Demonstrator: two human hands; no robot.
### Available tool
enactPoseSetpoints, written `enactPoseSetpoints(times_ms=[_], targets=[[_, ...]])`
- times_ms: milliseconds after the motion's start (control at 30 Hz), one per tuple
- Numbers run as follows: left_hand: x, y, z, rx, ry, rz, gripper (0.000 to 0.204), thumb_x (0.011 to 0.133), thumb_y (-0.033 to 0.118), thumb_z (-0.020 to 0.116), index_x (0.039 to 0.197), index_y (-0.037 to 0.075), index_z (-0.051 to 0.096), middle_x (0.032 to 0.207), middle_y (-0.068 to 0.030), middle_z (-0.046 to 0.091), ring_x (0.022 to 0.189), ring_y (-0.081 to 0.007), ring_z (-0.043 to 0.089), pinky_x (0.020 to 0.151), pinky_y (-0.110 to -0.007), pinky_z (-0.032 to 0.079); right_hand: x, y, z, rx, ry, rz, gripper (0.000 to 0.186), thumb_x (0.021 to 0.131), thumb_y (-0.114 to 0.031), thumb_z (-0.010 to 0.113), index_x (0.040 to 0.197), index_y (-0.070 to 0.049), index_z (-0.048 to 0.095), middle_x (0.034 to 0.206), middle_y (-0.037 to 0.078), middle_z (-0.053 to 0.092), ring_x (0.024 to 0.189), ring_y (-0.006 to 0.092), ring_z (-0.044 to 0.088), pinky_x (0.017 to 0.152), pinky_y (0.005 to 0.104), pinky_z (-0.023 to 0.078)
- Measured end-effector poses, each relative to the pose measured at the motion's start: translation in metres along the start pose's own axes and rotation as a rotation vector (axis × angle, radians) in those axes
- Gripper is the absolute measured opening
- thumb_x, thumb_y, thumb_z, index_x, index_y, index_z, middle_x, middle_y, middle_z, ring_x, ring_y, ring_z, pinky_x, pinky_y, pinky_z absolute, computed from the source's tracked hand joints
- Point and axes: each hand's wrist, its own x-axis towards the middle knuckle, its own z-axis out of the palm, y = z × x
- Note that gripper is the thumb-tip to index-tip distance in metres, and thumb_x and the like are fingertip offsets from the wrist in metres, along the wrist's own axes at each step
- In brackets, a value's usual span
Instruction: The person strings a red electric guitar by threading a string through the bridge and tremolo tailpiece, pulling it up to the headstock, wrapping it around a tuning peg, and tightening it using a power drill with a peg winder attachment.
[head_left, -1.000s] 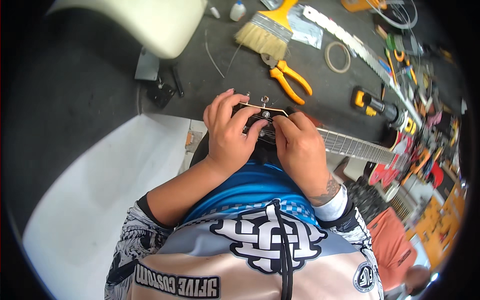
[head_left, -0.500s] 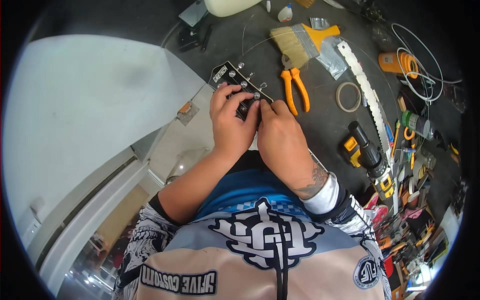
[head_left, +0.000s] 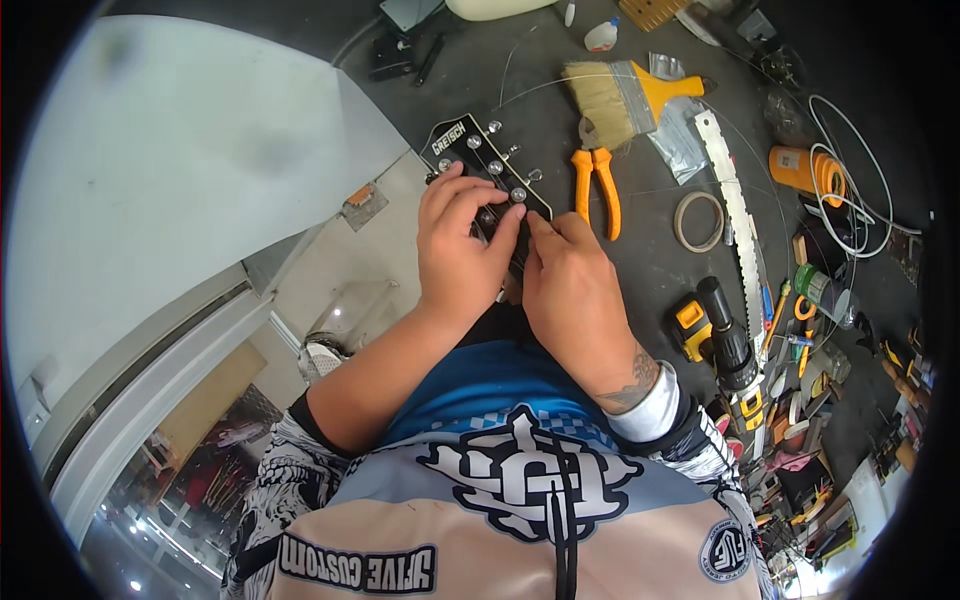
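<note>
Head view: guitar headstock (head_left: 486, 154) sits mid-scene, by the near-left part of the dark table (head_left: 640, 275), tilted with its tip toward far left. Black face, light edging, metal tuning pegs (head_left: 513, 152) along its far-right edge, round metal posts (head_left: 495, 168) on the face.

Left hand (head_left: 460, 240) is over the near-left side of the headstock, fingers bent across it. Index fingertip and thumb tip are close together just beside the nearest post on the right row; can't tell if a string is pinched.

Right hand (head_left: 572, 290) is at the near-right edge of the headstock, index finger reaching onto it, other fingers curled, thumb mostly hidden. Can't tell if it's clamped on anything.

Right of the headstock, apart from both hands: pliers (head_left: 608, 200) with orange handles, jaws pointing far, by the bristles of a wide brush (head_left: 640, 98). Farther right: silver packet (head_left: 682, 145), tape roll (head_left: 680, 224), white notched strip (head_left: 734, 190). Nearer on the right: yellow-and-black drill (head_left: 733, 345). Far right: orange container (head_left: 793, 168) beside loops of white cable (head_left: 884, 190).
</note>
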Motion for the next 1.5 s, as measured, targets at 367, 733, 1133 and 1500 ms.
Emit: enactPoseSetpoints(times_ms=[367,733,1133,1500], targets=[[-0.003,0.009,-0.013,0.196,-0.169,0.226,0.031,0.08,0.005,0.079,0.111,0.011,0.079,0.099,-0.0067,0.061,0.098,-0.028,0.055,0.089,-0.04,0.042,0.012,0.006,-0.009,0.148,-0.001,0.109,0.021,0.089,0.001,0.066,0.109,0.005,0.07,0.092,0.022,0.066,0.078,0.0419,0.068,0.07,0.0467,0.056],[-0.004,-0.006,-0.011,0.129,-0.168,0.245,0.038,0.077,0.005,0.081,0.114,0.008,0.078,0.101,-0.0076,0.06,0.095,-0.0291,0.058,0.084,-0.04,0.047,0.02,-0.002,-0.014,0.114,-0.085,0.204,0.02,0.089,0.002,0.069,0.108,0.003,0.072,0.091,0.019,0.066,0.073,0.0382,0.069,0.065,0.0432,0.056],[0.001,-0.014,-0.013,0.094,-0.201,0.269,0.038,0.074,0.002,0.081,0.112,0.008,0.077,0.101,-0.0082,0.06,0.09,-0.0286,0.059,0.079,-0.04,0.048,0.019,-0.002,-0.014,0.055,-0.102,0.219,0.02,0.088,0.001,0.072,0.108,0.0,0.073,0.09,0.016,0.066,0.07,0.0361,0.069,0.062,0.0411,0.056],[0.056,-0.007,-0.026,0.063,-0.391,0.383,0.039,0.075,0.007,0.086,0.111,0.004,0.071,0.093,-0.0083,0.072,0.078,-0.0264,0.068,0.067,-0.038,0.053,0.016,0.002,-0.013,0.132,-0.076,0.249,0.017,0.09,-0.003,0.071,0.106,0.0,0.074,0.09,0.015,0.067,0.069,0.0335,0.069,0.063,0.0414,0.056]])
